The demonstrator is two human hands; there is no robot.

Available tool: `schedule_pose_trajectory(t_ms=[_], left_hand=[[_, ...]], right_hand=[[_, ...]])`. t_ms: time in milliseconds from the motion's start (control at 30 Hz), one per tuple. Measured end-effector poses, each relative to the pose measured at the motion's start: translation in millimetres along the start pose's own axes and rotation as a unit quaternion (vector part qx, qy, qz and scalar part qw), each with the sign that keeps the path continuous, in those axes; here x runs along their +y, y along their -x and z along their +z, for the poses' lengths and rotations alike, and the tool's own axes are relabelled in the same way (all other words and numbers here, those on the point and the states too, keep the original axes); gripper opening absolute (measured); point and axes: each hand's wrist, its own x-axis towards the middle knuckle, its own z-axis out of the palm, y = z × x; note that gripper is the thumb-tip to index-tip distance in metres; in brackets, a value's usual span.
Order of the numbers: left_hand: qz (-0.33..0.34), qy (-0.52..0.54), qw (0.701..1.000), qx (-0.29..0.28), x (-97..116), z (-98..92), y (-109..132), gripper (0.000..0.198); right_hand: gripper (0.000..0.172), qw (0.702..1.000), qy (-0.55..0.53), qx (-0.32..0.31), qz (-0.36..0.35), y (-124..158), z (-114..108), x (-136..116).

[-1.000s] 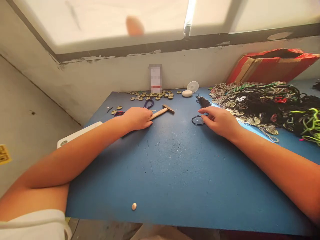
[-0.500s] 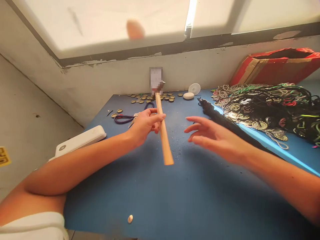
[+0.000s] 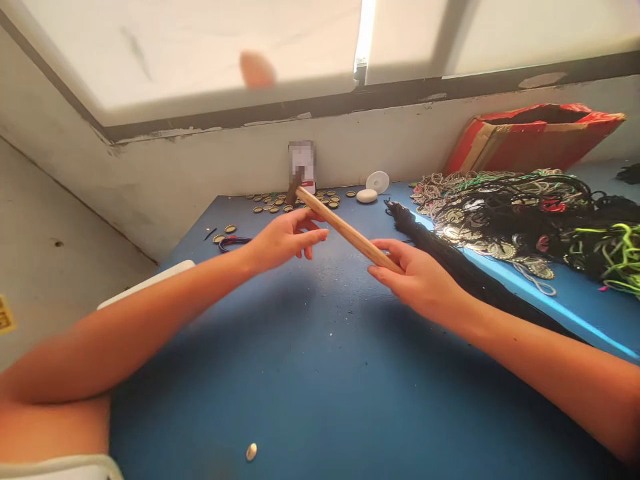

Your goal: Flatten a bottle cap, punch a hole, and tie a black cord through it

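A hammer (image 3: 349, 233) with a pale wooden handle and a dark head is held above the blue table (image 3: 310, 387). My right hand (image 3: 417, 277) grips the end of its handle, thumb on the near side. The hammer's head points away, toward the back of the table. Beside the handle, just left of it, my left hand (image 3: 290, 237) has its thumb and fingers apart with nothing between them. Partly behind my left forearm lie dark-handled scissors (image 3: 229, 245). A small shiny round piece (image 3: 251, 452) rests near the table's front edge.
Several bottle caps (image 3: 330, 199) lie at the back, before a phone (image 3: 303, 157) leaning on the wall. Right of them are a white disc (image 3: 377, 182) and a white oval object (image 3: 367, 196). Black cords (image 3: 450, 263), a medal-and-string pile (image 3: 500, 213) and a red box (image 3: 540, 143) fill the right.
My right hand has closed on the end of the hammer's handle, and my left hand has let go. The handle has swung toward the right.
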Motion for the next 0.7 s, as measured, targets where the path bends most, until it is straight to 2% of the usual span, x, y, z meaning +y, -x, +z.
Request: schedule_pose_trajectory(t_ms=[67,133,167,233,300,367,433,567,633,700], left_hand=[[0.005,-0.083,0.996,0.017,-4,-20.9,-14,0.041],[0.017,-0.189,0.979,0.071,-12,-45.4,-29,0.032],[0.025,-0.258,0.959,0.112,-18,-58.5,-36,0.028],[0.012,-0.387,0.91,0.147,-35,-84.2,-52,0.03],[-0.049,-0.483,0.865,0.13,-53,-106.1,-65,0.041],[-0.126,-0.536,0.831,0.075,-71,-121.3,-76,0.058],[-0.157,-0.543,0.823,0.047,-84,-129.2,-83,0.066],[-0.181,-0.547,0.818,0.004,-95,-135.6,-85,0.066],[-0.193,-0.553,0.81,0.003,-96,-142.0,-81,0.066],[-0.218,-0.566,0.794,0.028,-94,-152.7,-73,0.062]], right_hand=[[0.046,0.999,0.028,0.032,0.002,-7,-5,7],[0.046,0.997,0.05,0.056,0.0,-14,-9,14],[0.045,0.996,0.058,0.063,-0.002,-17,-11,18],[0.045,0.995,0.074,0.073,-0.008,-20,-13,24],[0.045,0.993,0.088,0.077,-0.013,-23,-14,28],[0.045,0.992,0.099,0.077,-0.016,-23,-13,30],[0.045,0.991,0.107,0.073,-0.016,-23,-13,30],[0.048,0.991,0.118,0.064,-0.007,-21,-12,30],[0.049,0.991,0.121,0.061,-0.003,-20,-12,30],[0.049,0.991,0.124,0.059,0.0,-20,-12,31]])
